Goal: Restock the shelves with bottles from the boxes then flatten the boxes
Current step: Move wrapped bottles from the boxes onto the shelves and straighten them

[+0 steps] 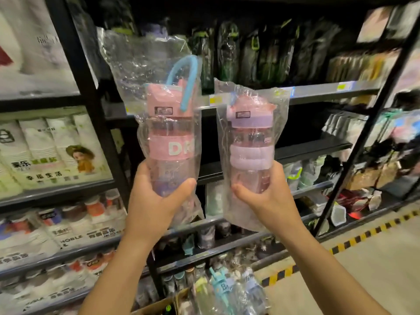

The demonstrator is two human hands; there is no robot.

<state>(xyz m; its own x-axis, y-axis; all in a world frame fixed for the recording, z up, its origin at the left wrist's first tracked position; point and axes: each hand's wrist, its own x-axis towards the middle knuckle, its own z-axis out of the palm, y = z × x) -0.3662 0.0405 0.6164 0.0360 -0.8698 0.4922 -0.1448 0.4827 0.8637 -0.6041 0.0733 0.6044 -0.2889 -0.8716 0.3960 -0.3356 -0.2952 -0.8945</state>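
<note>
Head view, left hand (156, 196) wrapped round bagged pink bottle (169, 142), right hand (263, 194) gripping bagged lilac-banded bottle (248, 146)

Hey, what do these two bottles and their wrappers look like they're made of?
Left-hand bottle and right-hand bottle: probably clear glossy plastic, see-through bodies. Wrappers: thin shiny plastic film, crinkled, catching glare. Blue loop: matte, possibly silicone.

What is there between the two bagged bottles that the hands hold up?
In the head view, nothing solid: the left bottle and the right bottle stand apart, only the edges of their clear bags nearing. Through the gap the shelf rail shows behind.
</note>
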